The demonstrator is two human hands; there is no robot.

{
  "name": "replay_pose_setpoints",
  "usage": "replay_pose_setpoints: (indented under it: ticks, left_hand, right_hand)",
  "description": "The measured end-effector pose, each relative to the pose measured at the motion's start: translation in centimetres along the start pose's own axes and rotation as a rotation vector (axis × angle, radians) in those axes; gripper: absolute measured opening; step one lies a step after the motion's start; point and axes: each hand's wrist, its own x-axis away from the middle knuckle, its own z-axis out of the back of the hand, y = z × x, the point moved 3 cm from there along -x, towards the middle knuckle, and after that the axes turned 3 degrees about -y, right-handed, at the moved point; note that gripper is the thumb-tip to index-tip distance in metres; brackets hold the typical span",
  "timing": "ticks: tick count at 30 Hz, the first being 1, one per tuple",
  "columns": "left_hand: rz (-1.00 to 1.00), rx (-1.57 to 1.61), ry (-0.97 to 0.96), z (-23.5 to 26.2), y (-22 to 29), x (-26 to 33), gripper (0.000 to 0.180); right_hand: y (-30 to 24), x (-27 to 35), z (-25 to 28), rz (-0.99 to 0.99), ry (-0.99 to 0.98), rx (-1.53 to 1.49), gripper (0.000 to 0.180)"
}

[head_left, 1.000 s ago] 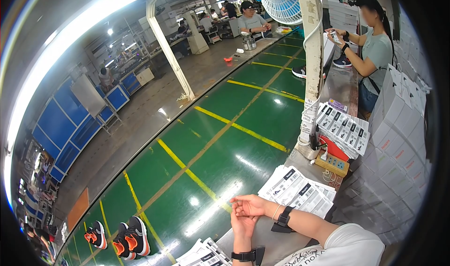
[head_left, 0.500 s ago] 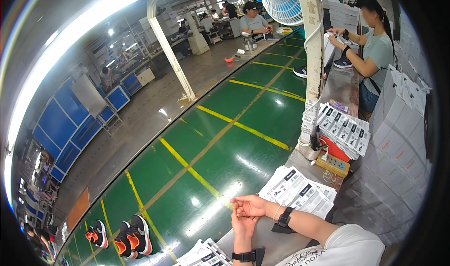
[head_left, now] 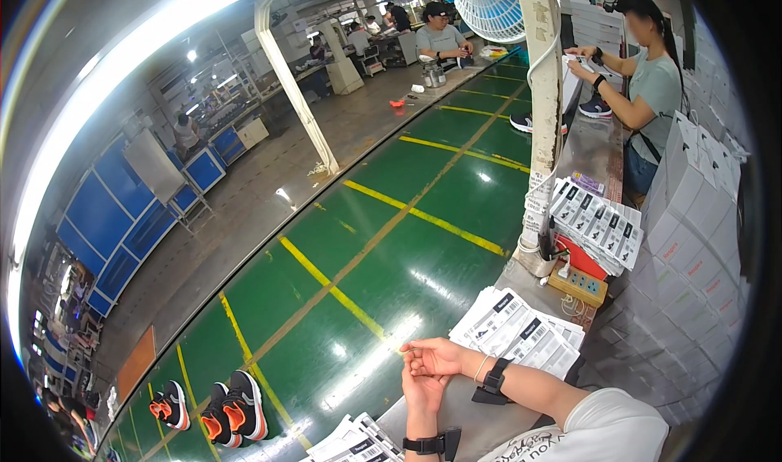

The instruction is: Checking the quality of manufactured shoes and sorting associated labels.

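Green belt with yellow stripes is running past the steel counter, and everything below is placed from that belt.

At the belt's near edge, the right hand is lying across the left hand. Its fingers are stretching out loosely toward the belt and gripping nothing. The left hand is resting palm-down beneath it, relaxed and flat as far as it shows, and also holding nothing. Each wrist is wearing a dark band.

The label sheets are lying fanned on the counter just to the right of the belt's edge, almost touching the right wrist. A second pile of sheets is sitting at the belt's near end, left of the left forearm. Three black and orange shoes are riding on the belt, well left of the hands.

Judging from this pose, resting well here means keeping the fingertips behind the belt's edge and the forearms off the sheets, so nothing is getting dragged or creased.

As for containers, white boxes are standing stacked far right of the belt, all closed, so I cannot tell what is inside. A red box beside the belt's white post is carrying a row of label cards on top. A wooden tray in front of it is holding what looks like a socket strip.
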Motion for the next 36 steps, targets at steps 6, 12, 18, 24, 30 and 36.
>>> replay_pose_setpoints:
  ticks: [6,12,18,24,30,36]
  left_hand:
    - [-0.005,-0.013,-0.001,-0.3,0.2,0.1,0.029]
    - [-0.011,-0.03,-0.005,-0.5,0.1,0.1,0.034]
    - [-0.011,-0.026,-0.002,-0.4,0.1,0.0,0.035]
    - [-0.008,-0.024,-0.004,0.2,0.0,-0.3,0.037]
    - [-0.002,-0.029,-0.008,0.2,-0.1,-0.4,0.038]
    - [-0.005,-0.021,0.008,0.3,-0.2,-0.5,0.038]
  right_hand:
    - [0.0,-0.1,0.1,0.001,-0.005,-0.003,0.029]
    - [-0.1,0.1,-0.2,0.005,0.003,0.007,0.029]
    - [-0.2,0.0,0.0,0.005,-0.001,0.009,0.029]
    - [0.0,-0.2,0.3,-0.004,0.013,0.001,0.029]
    - [-0.2,-0.1,0.4,0.001,0.013,0.009,0.03]
    - [-0.3,-0.1,0.4,-0.004,0.025,0.004,0.028]
